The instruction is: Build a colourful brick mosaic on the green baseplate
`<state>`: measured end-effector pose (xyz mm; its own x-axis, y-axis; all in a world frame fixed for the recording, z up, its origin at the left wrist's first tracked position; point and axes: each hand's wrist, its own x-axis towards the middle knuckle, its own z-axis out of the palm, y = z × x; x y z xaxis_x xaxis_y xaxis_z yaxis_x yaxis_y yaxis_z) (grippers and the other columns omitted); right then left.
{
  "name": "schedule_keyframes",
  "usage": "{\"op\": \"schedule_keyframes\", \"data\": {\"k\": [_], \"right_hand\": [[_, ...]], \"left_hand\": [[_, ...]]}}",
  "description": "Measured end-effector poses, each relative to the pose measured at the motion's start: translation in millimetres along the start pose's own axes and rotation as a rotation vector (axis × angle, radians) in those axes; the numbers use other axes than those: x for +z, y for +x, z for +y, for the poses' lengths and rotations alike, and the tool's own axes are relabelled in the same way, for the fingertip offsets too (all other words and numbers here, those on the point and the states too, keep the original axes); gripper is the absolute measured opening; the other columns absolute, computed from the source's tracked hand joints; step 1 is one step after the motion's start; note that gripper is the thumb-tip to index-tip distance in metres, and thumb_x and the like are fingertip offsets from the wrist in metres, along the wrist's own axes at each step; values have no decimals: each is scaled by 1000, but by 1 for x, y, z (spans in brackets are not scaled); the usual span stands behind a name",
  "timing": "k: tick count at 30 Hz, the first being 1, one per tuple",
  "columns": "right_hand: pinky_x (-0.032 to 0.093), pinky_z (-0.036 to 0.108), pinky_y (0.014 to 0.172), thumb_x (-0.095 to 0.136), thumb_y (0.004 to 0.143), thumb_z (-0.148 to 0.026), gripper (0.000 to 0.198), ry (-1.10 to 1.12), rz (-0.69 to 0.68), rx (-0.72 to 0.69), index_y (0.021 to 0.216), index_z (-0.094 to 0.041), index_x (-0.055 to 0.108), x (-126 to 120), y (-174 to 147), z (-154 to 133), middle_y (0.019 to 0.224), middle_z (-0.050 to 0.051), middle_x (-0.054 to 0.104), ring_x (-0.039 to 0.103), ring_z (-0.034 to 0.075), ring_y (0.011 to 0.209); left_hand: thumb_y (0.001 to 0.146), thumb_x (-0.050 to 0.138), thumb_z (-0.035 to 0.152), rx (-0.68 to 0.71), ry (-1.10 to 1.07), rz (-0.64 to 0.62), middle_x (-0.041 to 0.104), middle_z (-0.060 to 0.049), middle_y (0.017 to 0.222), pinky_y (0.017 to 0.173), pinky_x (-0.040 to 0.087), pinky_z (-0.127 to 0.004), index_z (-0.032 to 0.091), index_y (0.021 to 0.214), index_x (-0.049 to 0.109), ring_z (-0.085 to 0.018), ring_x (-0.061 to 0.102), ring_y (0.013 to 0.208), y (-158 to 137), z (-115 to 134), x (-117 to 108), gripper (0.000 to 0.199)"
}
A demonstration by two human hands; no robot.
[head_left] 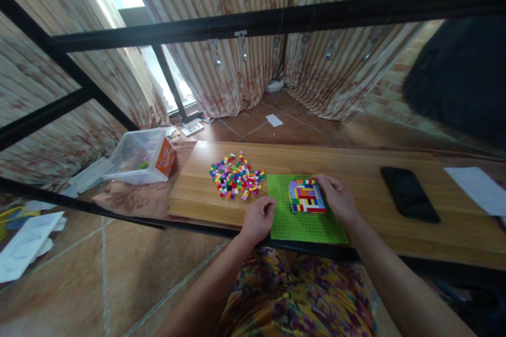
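Note:
A green studded baseplate [282,226] lies near the front edge of the wooden board. On it stands a low block built of many-coloured toy bricks [306,197], with mixed rows on top. My right hand [339,199] is at the block's right side, fingers bent over its far right corner and touching it. My left hand [259,219] rests by the baseplate's left edge with its fingers curled closed; whatever they may hold is hidden. Just beyond the left hand, a pile of loose small toy bricks [236,176] is spread on the board.
To the right lie a black phone [410,194] and a white paper sheet [476,189]. At the left end sits a clear plastic box [136,155] with an orange label. A black metal bar [269,22] crosses above the board's far side, in front of curtains [253,79].

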<state>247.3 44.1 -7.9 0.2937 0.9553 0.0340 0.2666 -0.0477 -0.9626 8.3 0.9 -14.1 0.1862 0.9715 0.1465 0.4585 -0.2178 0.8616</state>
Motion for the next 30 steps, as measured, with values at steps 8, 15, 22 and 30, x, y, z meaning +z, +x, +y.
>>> {"op": "schedule_keyframes", "data": {"k": [8, 15, 22, 30], "right_hand": [[52, 36, 73, 47, 89, -56, 46, -384, 194, -191, 90, -18, 74, -43, 0, 24, 87, 10, 74, 68, 24, 80], [49, 38, 78, 44, 91, -49, 39, -604, 196, -337, 83, -20, 70, -45, -4, 44, 88, 11, 72, 64, 24, 83], [49, 39, 82, 44, 91, -44, 34, -620, 136, -395, 80, -23, 69, -42, -3, 46, 89, 9, 71, 64, 24, 86], [50, 41, 84, 47, 89, -41, 30, -627, 153, -419, 81, -23, 70, -40, -2, 48, 91, 10, 71, 64, 25, 88]], "left_hand": [[89, 52, 17, 25, 32, 11, 69, -4, 83, 75, 49, -27, 19, 84, 66, -17, 64, 79, -2, -1, 1, 15], [90, 50, 17, 51, 74, 12, 68, -4, 83, 75, 48, -28, 19, 87, 66, -17, 63, 78, -2, -1, 3, 16], [86, 54, 15, 9, 44, -33, 68, -3, 80, 69, 48, -26, 19, 84, 67, -17, 62, 76, 3, -2, 1, 14], [88, 52, 16, 24, 47, -16, 68, -4, 82, 70, 48, -26, 19, 85, 66, -17, 63, 77, 2, -4, 2, 14]]}}
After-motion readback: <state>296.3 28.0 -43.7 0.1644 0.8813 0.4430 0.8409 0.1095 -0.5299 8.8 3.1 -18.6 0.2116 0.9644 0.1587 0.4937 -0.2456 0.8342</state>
